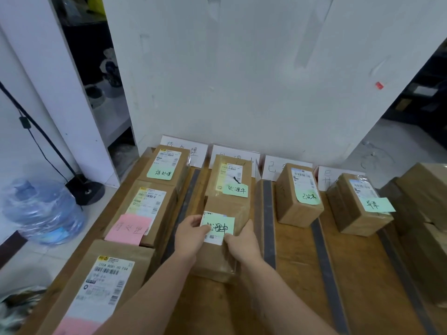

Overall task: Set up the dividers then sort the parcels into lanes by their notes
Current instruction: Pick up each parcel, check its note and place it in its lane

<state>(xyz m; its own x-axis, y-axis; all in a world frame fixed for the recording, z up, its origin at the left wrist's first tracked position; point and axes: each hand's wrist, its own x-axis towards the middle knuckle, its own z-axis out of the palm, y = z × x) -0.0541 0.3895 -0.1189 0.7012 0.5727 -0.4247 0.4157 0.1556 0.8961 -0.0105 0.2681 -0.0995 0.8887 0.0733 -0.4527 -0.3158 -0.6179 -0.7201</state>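
On the floor at far left lies a clear blue plastic water jug (43, 211), with the round black base of a stand (84, 191) just behind it. Dark grey divider strips running away from the viewer split the brown wooden tabletop (297, 274) into lanes.

The leftmost lane holds three brown cardboard parcels in a row:
- the near parcel (96, 286), with a pink note at its near end
- the middle parcel (150, 204), with a pink handwritten note
- the far parcel (169, 163), with a green note

The first divider strip (187, 201) lies just right of them.

In the second lane, the left hand (191, 235) and the right hand (242, 240) hold the brown cardboard held parcel (225, 206), which bears a green sticky note (219, 226). The left grip is clamped on its left edge with the thumb on the note. The right grip is clamped on its right side, thumb on top beside the note. Its far end sits against the rear parcel (229, 175), which also has a green note. Whether the held parcel rests on the tabletop cannot be told.

Next come:
- the second divider strip (268, 218)
- the small third-lane parcel (297, 194), with a green note
- the third divider strip (324, 262)
- the fourth-lane parcel (358, 209), whose green note overhangs its right edge
- the fourth divider strip (394, 262)
- stacked plain cardboard boxes (423, 189) at the right edge

White handwritten lane cards (183, 146) stand behind the lanes against the white wall.
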